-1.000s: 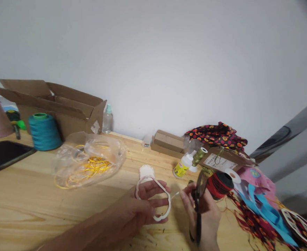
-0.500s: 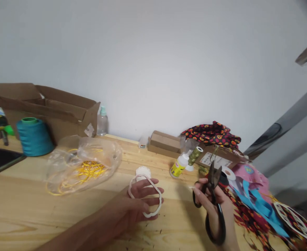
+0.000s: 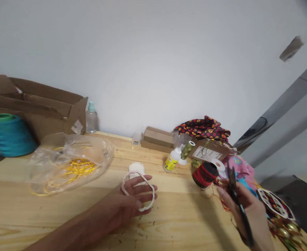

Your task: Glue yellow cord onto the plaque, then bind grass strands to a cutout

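Observation:
My left hand (image 3: 128, 204) rests on the wooden table (image 3: 38, 216) with its fingers curled around a white scalloped ring (image 3: 138, 190). Just beyond the ring lies a small white tag-shaped piece (image 3: 136, 167). My right hand (image 3: 247, 205) is out to the right, closed on the handles of black scissors (image 3: 236, 197) whose blades point up. The scissors are close to a spool of red thread (image 3: 205, 175) standing on the table.
A clear bag with yellow wire (image 3: 69, 164), a teal thread cone (image 3: 9, 135), an open cardboard box (image 3: 38, 104) and a small spray bottle (image 3: 91, 118) stand at the left. A glue bottle (image 3: 172, 160), green spool (image 3: 187, 150), flat boxes and patterned fabrics (image 3: 203, 128) crowd the right.
My right hand with the scissors has swung away from the ring, out to the right past the red spool. My left hand has kept hold of the ring. The view has panned right.

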Motion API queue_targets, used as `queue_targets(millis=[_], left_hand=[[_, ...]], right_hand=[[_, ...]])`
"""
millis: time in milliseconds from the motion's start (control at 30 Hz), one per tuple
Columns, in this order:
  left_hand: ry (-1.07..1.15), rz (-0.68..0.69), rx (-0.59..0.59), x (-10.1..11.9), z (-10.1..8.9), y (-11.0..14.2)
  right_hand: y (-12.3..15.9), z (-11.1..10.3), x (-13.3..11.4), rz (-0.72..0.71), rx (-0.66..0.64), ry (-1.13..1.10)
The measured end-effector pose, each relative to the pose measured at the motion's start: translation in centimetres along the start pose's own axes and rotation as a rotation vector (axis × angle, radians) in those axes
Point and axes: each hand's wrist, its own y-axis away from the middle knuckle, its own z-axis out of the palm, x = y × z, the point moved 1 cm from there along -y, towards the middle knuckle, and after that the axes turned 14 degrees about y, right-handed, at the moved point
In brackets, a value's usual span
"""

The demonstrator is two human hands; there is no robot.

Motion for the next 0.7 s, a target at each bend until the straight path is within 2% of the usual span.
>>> queue_targets(millis=[167, 267, 400, 533, 700], left_hand=[[-0.001, 0.116, 0.003, -0.5, -0.2, -0.2], [-0.028, 0.183, 0.005, -0.7, -0.4, -0.4], [-0.038, 0.225, -0.007, -0.7, -0.6, -0.7], [-0.024, 0.259, 0.069, -0.6, -0.8, -0.9], [0.028, 0.251, 0.113, -0.6, -0.9, -0.7]], right_hand=[[3.2, 5.6, -2.3, -0.489, -0.278, 0.127], [3.4, 8.1, -4.1, -0.627, -0.357, 0.193], [2.7, 9.3, -4.8, -0.72, -0.331, 0.326], [2.6, 10.0, -4.1, -0.721, -0.328, 0.392], [2.7, 10.2, -3.6, -0.749, -0.245, 0.419]])
